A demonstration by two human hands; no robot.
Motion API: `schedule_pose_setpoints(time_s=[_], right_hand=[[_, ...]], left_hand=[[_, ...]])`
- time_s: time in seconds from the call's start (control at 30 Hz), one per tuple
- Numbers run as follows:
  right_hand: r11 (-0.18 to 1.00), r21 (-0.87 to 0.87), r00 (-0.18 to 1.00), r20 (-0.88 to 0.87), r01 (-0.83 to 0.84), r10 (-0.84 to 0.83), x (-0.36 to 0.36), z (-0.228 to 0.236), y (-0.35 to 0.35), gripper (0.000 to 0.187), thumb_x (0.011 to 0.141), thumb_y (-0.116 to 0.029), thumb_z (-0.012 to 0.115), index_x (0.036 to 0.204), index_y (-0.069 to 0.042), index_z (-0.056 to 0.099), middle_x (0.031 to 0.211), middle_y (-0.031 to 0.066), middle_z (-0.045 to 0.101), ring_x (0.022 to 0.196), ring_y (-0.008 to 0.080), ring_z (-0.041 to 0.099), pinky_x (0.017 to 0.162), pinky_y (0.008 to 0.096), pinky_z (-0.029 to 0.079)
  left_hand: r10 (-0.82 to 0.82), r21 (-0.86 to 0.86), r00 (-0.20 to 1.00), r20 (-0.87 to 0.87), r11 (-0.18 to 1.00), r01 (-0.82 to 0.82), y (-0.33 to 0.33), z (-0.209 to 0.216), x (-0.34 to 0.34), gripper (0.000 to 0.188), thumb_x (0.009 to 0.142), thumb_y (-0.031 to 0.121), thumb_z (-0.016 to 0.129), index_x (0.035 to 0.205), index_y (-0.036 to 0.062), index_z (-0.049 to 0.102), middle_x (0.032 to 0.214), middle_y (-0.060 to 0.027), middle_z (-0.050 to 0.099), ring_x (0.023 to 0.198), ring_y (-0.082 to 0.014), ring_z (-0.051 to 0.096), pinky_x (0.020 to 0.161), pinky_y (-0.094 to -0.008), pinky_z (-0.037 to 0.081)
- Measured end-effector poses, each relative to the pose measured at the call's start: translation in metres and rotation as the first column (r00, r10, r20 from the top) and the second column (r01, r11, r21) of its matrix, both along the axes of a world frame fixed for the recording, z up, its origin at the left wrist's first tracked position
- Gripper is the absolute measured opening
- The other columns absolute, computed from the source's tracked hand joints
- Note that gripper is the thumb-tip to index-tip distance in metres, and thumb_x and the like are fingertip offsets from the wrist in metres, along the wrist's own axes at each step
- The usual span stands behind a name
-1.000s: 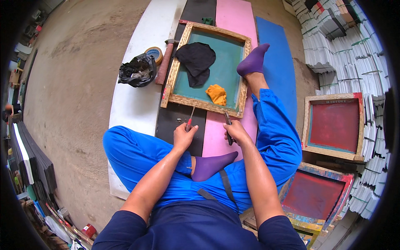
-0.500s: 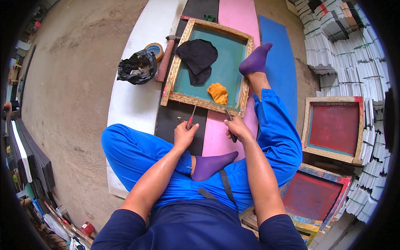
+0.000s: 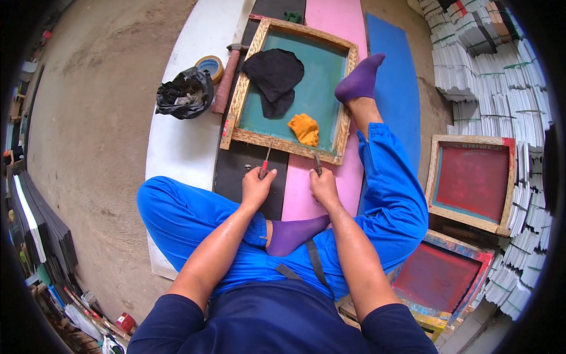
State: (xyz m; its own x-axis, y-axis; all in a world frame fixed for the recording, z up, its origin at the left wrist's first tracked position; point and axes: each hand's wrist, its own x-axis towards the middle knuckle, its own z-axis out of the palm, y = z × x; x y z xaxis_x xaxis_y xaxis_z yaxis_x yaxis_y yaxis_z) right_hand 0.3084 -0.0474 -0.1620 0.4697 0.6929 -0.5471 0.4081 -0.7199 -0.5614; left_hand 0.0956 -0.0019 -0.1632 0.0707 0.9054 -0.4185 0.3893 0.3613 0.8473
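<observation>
From the head view, a person in blue trousers sits on the floor with one leg stretched out and the other folded, purple socks on both feet. In front of them lies a wooden frame [image 3: 289,141] with a green mesh stretched across it, resting on black, pink and white boards.

The left hand [image 3: 256,187] is closed around a thin tool with a red handle [image 3: 265,165]; its tip points up to the near edge of the frame and seems to touch the wood there. The right hand [image 3: 323,187] is closed around a dark tool [image 3: 317,163], perhaps pliers, whose tip also meets the near edge of the frame, just to the right of the first tool. Both hands sit close together, just below that near edge.

On the green mesh lie a black cloth [image 3: 274,74] towards the far side and an orange cloth [image 3: 304,128] nearer the hands, the two apart from each other. The outstretched foot [image 3: 358,82] rests against the right side of the frame.

To the left of the frame a hammer [image 3: 226,79] lies along its side, with a roll of tape [image 3: 209,66] and a crumpled black bag [image 3: 184,94] on the white board [image 3: 177,147] beside it.

On the person's right, well apart from the hands, two more wooden frames with red mesh [image 3: 471,180] lie on the floor, one near the knee, one lower down. Stacks of white sheets [image 3: 489,65] rise behind them.
</observation>
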Motion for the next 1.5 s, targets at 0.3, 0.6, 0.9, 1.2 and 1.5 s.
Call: schedule_pose_setpoints(time_s=[0.3,0.6,0.9,1.2,1.5], right_hand=[[0.971,0.113,0.829,-0.547,0.21,-0.116,0.015,-0.014,-0.012,0.027,0.097,-0.026,0.061,0.087,-0.001,0.059,0.063,0.0072,0.061,0.046,0.0152,0.058,0.042,0.0318,0.047],[0.993,0.119,0.812,-0.578,-0.016,0.082,-0.036,0.017,-0.005,0.018,0.09,-0.012,0.066,0.103,0.0,0.06,0.073,0.008,0.065,0.056,0.0145,0.062,0.049,0.0292,0.05],[0.991,-0.136,0.846,-0.53,-0.006,-0.068,0.009,0.046,0.001,0.02,0.099,-0.018,0.059,0.108,0.001,0.056,0.082,0.008,0.062,0.069,0.0186,0.064,0.056,0.0365,0.056],[0.966,-0.236,0.912,-0.41,-0.11,0.004,0.027,0.042,0.016,0.02,0.099,-0.022,0.058,0.109,-0.005,0.053,0.088,0.0099,0.066,0.071,0.0206,0.068,0.056,0.0405,0.053],[0.948,-0.236,0.945,-0.298,-0.213,0.138,0.033,0.038,0.027,0.022,0.096,-0.02,0.057,0.105,0.0,0.054,0.076,0.0117,0.065,0.056,0.0231,0.065,0.049,0.0419,0.052]], left_hand=[[0.113,-0.201,0.975,0.19,0.977,-0.074,0.002,0.004,-0.004,0.034,0.089,0.031,0.075,0.074,0.0032,0.064,0.058,-0.0002,0.055,0.045,-0.0089,0.048,0.042,-0.0295,0.036],[0.242,-0.309,0.887,0.394,0.944,-0.12,0.0,0.017,-0.019,0.029,0.092,0.031,0.074,0.084,0.0043,0.065,0.065,-0.0003,0.057,0.039,-0.0065,0.045,0.035,-0.0241,0.032],[0.239,-0.306,0.893,0.383,0.944,-0.121,0.002,0.017,-0.015,0.028,0.093,0.029,0.072,0.082,0.0043,0.063,0.066,-0.0017,0.058,0.039,-0.0073,0.044,0.034,-0.025,0.032],[0.234,-0.307,0.893,0.386,0.945,-0.115,0.001,0.015,-0.016,0.028,0.093,0.029,0.071,0.084,0.0034,0.064,0.065,-0.0017,0.057,0.039,-0.0075,0.045,0.034,-0.0251,0.032],[0.235,-0.319,0.886,0.4,0.942,-0.106,0.004,0.013,-0.009,0.027,0.094,0.029,0.07,0.084,0.0043,0.064,0.065,-0.0011,0.057,0.039,-0.0071,0.044,0.034,-0.0247,0.032]])
